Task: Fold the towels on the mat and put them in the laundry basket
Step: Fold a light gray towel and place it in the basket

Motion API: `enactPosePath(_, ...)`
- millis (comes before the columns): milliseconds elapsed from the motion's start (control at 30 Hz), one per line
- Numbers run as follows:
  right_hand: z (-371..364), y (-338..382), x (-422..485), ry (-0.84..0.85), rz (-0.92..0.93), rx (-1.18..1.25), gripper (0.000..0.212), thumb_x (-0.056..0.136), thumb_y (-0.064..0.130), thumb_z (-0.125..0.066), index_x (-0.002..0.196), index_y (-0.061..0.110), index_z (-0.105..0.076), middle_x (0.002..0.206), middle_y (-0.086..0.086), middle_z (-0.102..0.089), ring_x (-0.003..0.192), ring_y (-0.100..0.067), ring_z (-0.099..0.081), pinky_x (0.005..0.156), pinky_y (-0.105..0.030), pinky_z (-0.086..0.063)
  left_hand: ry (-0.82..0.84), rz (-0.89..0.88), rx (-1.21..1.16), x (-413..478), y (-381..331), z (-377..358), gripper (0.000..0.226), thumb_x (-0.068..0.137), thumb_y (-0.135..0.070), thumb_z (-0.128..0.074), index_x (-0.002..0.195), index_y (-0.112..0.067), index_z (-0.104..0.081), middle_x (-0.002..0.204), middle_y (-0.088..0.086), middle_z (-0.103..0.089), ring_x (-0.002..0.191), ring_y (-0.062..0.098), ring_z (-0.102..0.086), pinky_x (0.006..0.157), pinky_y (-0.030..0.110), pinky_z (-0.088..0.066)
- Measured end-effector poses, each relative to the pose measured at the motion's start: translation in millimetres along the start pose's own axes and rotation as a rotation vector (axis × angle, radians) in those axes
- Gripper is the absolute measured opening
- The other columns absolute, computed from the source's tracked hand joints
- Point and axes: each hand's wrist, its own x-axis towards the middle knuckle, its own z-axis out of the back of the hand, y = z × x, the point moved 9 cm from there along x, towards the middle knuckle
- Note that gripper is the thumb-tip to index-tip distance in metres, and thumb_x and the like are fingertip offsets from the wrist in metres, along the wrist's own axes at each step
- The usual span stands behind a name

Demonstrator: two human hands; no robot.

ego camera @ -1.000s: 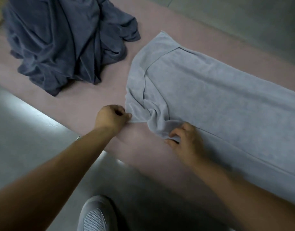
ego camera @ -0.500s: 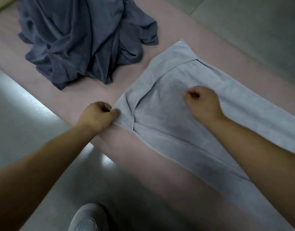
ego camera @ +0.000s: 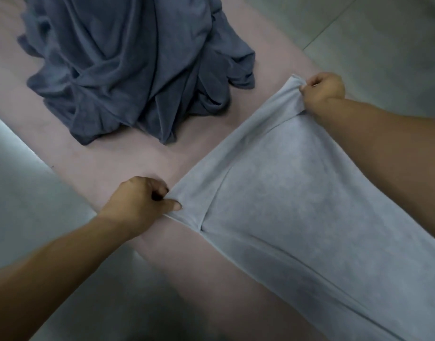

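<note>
The light grey terry towel (ego camera: 297, 205) lies lengthwise on the pink mat (ego camera: 128, 163), with one short end near the crumpled dark blue towel (ego camera: 137, 70). The left hand (ego camera: 140, 205) pinches the near corner of that end, grip closed on the fabric. The right hand (ego camera: 322, 94) holds the far corner, fingers curled round bunched cloth.

Grey glossy floor (ego camera: 383, 45), dim soft light. Grout seam (ego camera: 329, 24) top right: thin, dark, diagonal. Far left of seam, lower down, pale glare band (ego camera: 7, 143) on floor. Well below seam, at bottom edge, broad dark shadow (ego camera: 142, 316).
</note>
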Motion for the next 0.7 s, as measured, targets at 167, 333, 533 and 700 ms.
enactPosePath(167,-3.3,9.8,9.7,0.026,0.021,-0.059,0.022,0.094,0.021,-0.064,0.110,0.009,-0.072,0.115,-0.013,-0.069,0.111,-0.028,-0.063,0.093,-0.027,-0.046,-0.024,-0.002,0.021,1.3,-1.0,-2.9,0.034,0.080,-0.047,-0.079,0.071,-0.016,-0.066,0.062,-0.003,-0.060,0.060,0.011,-0.053,0.052,0.023,-0.038)
enactPosePath(333,-0.4,4.7,-12.6,0.011,-0.017,0.149,0.022,0.088,0.027,-0.067,0.110,0.020,-0.068,0.100,0.001,-0.064,0.085,-0.013,-0.061,0.075,-0.016,-0.051,-0.096,-0.027,0.127,-0.1,-7.5,-0.3,0.045,0.087,-0.061,-0.061,0.072,-0.019,-0.062,0.069,-0.005,-0.062,0.069,0.012,-0.056,0.058,0.029,-0.037)
enactPosePath(533,8.5,-22.4,-67.3,-0.054,-0.224,0.295,0.007,0.080,0.022,-0.066,0.078,0.018,-0.061,0.077,-0.005,-0.063,0.069,-0.024,-0.065,0.073,-0.039,-0.061,-0.269,-0.135,0.179,-10.5,-24.0,12.0,0.028,0.089,-0.047,-0.061,0.087,-0.021,-0.050,0.084,-0.004,-0.055,0.074,0.021,-0.053,0.062,0.033,-0.037)
enactPosePath(700,-35.1,-19.8,-102.3,0.256,-0.575,0.606,0.011,0.092,0.010,-0.067,0.086,0.009,-0.057,0.075,-0.009,-0.058,0.056,-0.018,-0.055,0.043,-0.033,-0.058,-0.311,-0.559,0.265,-25.7,-87.2,-31.0,0.015,0.083,-0.040,-0.071,0.082,-0.025,-0.069,0.090,-0.005,-0.059,0.084,0.022,-0.059,0.067,0.030,-0.047)
